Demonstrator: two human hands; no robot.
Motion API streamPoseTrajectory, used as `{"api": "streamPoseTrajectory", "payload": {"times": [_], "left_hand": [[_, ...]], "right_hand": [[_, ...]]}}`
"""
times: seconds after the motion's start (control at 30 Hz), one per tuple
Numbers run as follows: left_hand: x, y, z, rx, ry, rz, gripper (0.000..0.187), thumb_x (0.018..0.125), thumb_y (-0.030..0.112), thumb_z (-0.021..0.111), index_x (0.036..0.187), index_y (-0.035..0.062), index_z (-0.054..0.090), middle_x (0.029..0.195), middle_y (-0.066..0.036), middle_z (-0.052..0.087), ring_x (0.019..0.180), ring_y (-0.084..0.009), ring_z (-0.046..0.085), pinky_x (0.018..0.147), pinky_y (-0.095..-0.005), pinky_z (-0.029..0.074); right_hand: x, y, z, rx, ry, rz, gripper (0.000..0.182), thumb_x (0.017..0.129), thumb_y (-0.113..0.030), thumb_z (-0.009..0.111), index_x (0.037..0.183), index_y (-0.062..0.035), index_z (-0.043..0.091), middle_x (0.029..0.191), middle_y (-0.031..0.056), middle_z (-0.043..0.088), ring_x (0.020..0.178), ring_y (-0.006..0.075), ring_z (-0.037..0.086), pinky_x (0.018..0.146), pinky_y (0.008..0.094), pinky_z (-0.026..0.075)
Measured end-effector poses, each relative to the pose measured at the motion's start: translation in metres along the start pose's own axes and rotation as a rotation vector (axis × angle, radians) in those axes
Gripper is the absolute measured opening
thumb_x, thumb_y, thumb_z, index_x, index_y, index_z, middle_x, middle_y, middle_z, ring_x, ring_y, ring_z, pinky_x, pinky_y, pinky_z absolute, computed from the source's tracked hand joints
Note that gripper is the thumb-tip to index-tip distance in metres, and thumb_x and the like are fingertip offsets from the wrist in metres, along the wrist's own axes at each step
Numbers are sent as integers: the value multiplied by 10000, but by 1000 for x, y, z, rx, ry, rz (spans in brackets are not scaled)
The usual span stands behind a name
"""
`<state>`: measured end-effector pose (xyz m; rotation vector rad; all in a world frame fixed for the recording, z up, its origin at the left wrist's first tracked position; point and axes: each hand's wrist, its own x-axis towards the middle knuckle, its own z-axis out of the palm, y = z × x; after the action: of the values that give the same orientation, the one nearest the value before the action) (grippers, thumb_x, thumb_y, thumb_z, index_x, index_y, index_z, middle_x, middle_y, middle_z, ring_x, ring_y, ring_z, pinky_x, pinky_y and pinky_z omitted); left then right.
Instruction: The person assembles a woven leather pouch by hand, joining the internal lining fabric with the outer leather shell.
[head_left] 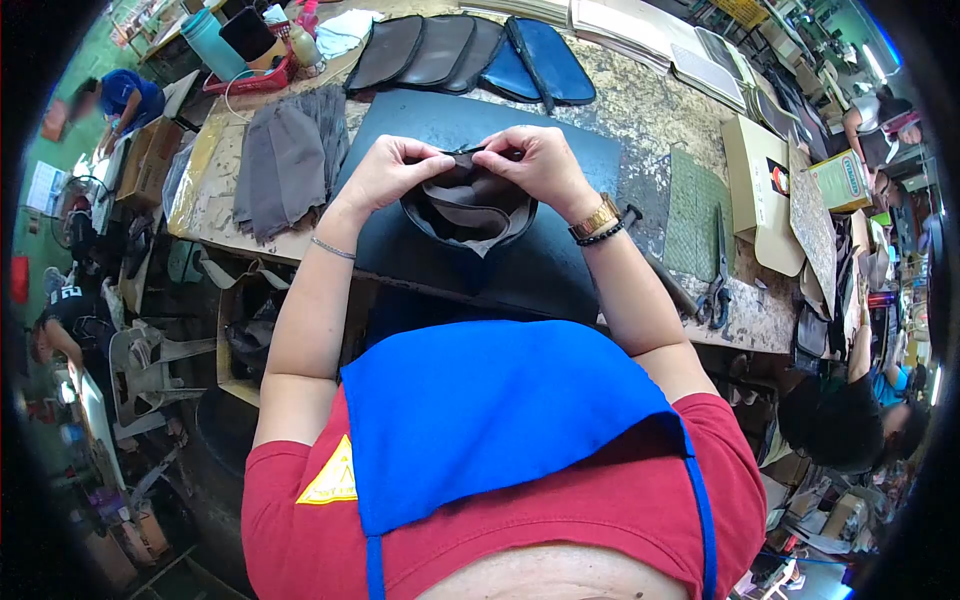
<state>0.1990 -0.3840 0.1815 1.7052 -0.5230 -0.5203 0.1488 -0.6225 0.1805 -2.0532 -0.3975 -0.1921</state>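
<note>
A dark pouch (478, 218) with a grey-brown lining is held open over the black board (575, 245), its mouth facing me. My left hand (392, 172) pinches its far rim between thumb and fingertips. Close beside it, my right hand (545, 168) pinches the same rim a little to the right. The fingertips hide the exact edge they grip. Left of the board lies a pile of grey-brown fabric pieces (290, 160). Behind it rest several brown panels (432, 52) and blue panels (553, 62) with dark edges.
Scissors (720, 262) and a hammer (672, 287) lie right of the board, near a green mat (693, 210) and an opened cardboard box (752, 185). A red basket (255, 80) with bottles stands at back left. Other people work on both sides.
</note>
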Motion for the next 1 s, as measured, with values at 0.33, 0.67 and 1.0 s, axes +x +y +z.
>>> {"api": "streamPoseTrajectory", "payload": {"times": [0.33, 0.67, 1.0], "left_hand": [[2, -15, 12, 20, 189, 191, 137, 833, 126, 766, 784, 13, 704, 809, -6, 675, 726, -49, 577, 659, -218, 477], [5, -17, 16, 49, 240, 139, 176, 822, 123, 760, 725, 20, 656, 749, -8, 659, 681, -46, 544, 612, -225, 454], [9, -16, 15, 81, 249, 74, 218, 810, 83, 773, 747, 48, 568, 803, -8, 639, 749, -51, 546, 706, -224, 464]], "right_hand": [[4, 2, 1, -20, 23, 41, 180, 832, -195, 773, 857, -20, 734, 760, 58, 715, 682, 78, 632, 630, 250, 517], [6, -1, 4, 2, 61, 75, 197, 799, -187, 779, 765, -19, 683, 686, 82, 687, 602, 106, 613, 573, 279, 500], [8, 10, 10, 173, 38, 77, 222, 795, -122, 766, 932, -25, 622, 807, 56, 696, 732, 92, 639, 689, 274, 532]]}}
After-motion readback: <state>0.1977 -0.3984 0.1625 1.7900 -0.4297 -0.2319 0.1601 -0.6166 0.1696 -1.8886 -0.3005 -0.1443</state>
